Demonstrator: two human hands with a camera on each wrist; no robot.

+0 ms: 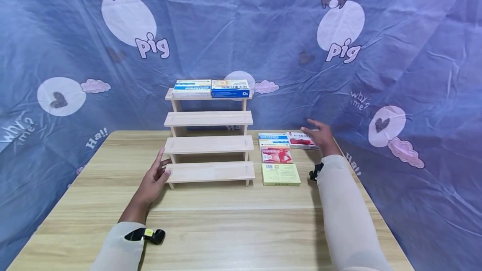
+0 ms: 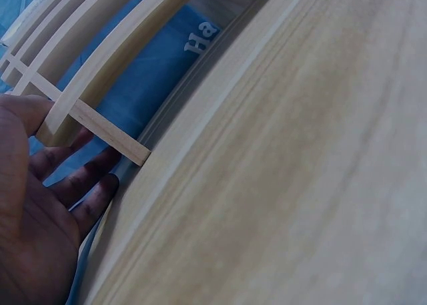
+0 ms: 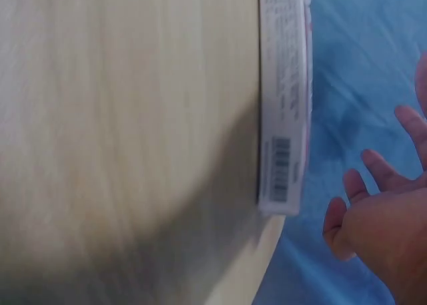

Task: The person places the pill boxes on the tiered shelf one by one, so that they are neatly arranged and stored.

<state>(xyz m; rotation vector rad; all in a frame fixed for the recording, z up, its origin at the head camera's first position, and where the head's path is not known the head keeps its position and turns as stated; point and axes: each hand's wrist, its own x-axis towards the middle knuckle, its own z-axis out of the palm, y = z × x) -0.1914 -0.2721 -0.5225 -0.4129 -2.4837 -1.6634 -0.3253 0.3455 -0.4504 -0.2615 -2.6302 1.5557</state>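
Observation:
A light wooden four-tier display rack [image 1: 208, 170] stands on the table. At its left end my left hand [image 1: 154, 179] holds the lowest tier, the thumb over the plank's end and the fingers around and below it, as the left wrist view [image 2: 40, 205] shows. My right hand [image 1: 320, 135] hovers with spread fingers over the right end of a white-and-red medicine box [image 1: 301, 140] and holds nothing. In the right wrist view this box [image 3: 283, 118] shows its barcoded side, and the open fingers are apart from it.
Left of and below that box lie a blue-and-white box [image 1: 273, 140], a red box [image 1: 276, 155] and a yellow-green box [image 1: 281, 175]. The rack's top tier bears a white-and-blue box [image 1: 192, 88] and a dark blue box [image 1: 230, 92]. A blue printed cloth [image 1: 278, 32] hangs behind the table [image 1: 226, 229].

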